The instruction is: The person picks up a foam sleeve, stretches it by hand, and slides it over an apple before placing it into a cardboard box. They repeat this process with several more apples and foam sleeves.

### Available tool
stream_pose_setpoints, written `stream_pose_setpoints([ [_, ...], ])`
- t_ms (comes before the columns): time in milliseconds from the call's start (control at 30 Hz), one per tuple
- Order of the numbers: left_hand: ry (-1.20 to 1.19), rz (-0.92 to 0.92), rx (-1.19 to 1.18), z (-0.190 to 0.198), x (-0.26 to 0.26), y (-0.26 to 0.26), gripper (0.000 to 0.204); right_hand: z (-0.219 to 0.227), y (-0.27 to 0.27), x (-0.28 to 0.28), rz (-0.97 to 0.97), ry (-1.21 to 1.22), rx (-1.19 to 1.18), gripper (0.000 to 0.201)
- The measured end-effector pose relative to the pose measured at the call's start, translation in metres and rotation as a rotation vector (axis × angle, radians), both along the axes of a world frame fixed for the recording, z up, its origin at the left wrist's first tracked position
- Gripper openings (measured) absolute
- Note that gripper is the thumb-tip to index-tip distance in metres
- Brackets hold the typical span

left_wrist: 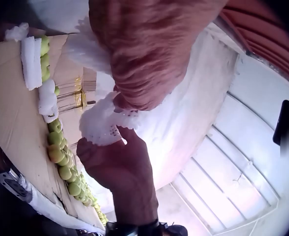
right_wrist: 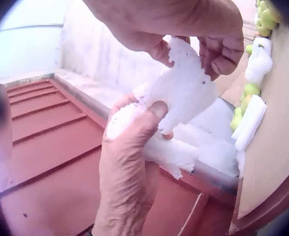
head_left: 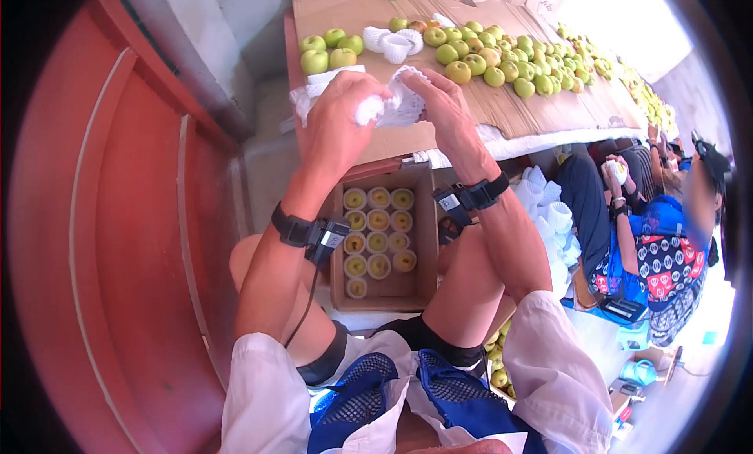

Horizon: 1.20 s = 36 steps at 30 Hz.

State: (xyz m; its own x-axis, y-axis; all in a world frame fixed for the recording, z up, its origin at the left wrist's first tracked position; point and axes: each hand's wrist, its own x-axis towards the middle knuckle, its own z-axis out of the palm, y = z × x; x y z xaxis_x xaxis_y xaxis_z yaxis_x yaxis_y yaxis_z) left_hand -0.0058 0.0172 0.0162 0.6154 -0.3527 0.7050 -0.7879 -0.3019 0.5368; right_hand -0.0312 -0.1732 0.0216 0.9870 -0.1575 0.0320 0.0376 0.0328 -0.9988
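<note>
Both hands are raised over the near edge of the cardboard-covered table. My left hand grips white foam net sleeves, its thumb pressing on the foam. More foam sticks out below that hand in the right wrist view. With fingertips and thumb, my right hand holds a foam net sleeve by its upper edge. This sleeve spreads between the two hands, and no apple shows in it. Below the forearms stands a cardboard box with rows of apples in foam sleeves.
Loose green apples cover much of the table; several sit at its left. Foam sleeves lie between them. A foam sleeve heap is right of the box. Another person sits at right. A red door stands left.
</note>
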Motion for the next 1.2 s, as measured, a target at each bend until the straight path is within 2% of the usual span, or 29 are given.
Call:
stream_pose_setpoints([
  [167, -0.257, -0.066, 0.108, 0.008, -0.014, -0.001, 0.034, -0.016, -0.013, 0.011, 0.018, 0.088, 0.412, 0.031],
  [267, -0.300, -0.101, 0.187, 0.009, -0.018, -0.002, 0.038, -0.022, -0.018, 0.013, 0.005, 0.096, 0.510, 0.032],
  [367, -0.265, -0.124, 0.074, 0.000, -0.013, -0.005, 0.036, -0.026, -0.015, 0.012, -0.011, 0.029, 0.505, 0.032],
  [467, 0.155, -0.020, -0.112, -0.009, -0.016, -0.008, 0.025, -0.024, -0.010, 0.008, -0.053, -0.165, 0.163, 0.033],
  [600, 0.528, -0.001, -0.404, -0.010, -0.002, -0.006, 0.017, -0.007, -0.002, 0.003, -0.018, -0.170, 0.069, 0.046],
  [667, 0.592, 0.004, -0.485, -0.006, -0.003, -0.005, 0.018, 0.007, 0.005, -0.008, 0.006, -0.135, -0.020, 0.054],
  [767, 0.587, 0.016, -0.522, -0.013, 0.003, -0.005, 0.021, -0.003, 0.006, -0.008, 0.060, -0.192, -0.149, 0.072],
  [900, 0.610, 0.011, -0.579, -0.019, 0.011, -0.002, 0.026, -0.003, 0.005, -0.009, 0.102, -0.224, -0.198, 0.073],
  [967, 0.695, 0.023, -0.592, -0.012, 0.005, -0.002, 0.028, 0.001, 0.007, -0.010, 0.117, -0.196, -0.187, 0.072],
  [1067, 0.759, 0.003, -0.629, -0.015, 0.006, 0.000, 0.029, -0.007, 0.007, -0.006, 0.065, -0.374, -0.279, 0.068],
  [1200, 0.810, -0.081, -0.702, -0.016, 0.008, 0.002, 0.028, -0.011, 0.008, -0.002, -0.075, -0.381, -0.170, 0.065],
])
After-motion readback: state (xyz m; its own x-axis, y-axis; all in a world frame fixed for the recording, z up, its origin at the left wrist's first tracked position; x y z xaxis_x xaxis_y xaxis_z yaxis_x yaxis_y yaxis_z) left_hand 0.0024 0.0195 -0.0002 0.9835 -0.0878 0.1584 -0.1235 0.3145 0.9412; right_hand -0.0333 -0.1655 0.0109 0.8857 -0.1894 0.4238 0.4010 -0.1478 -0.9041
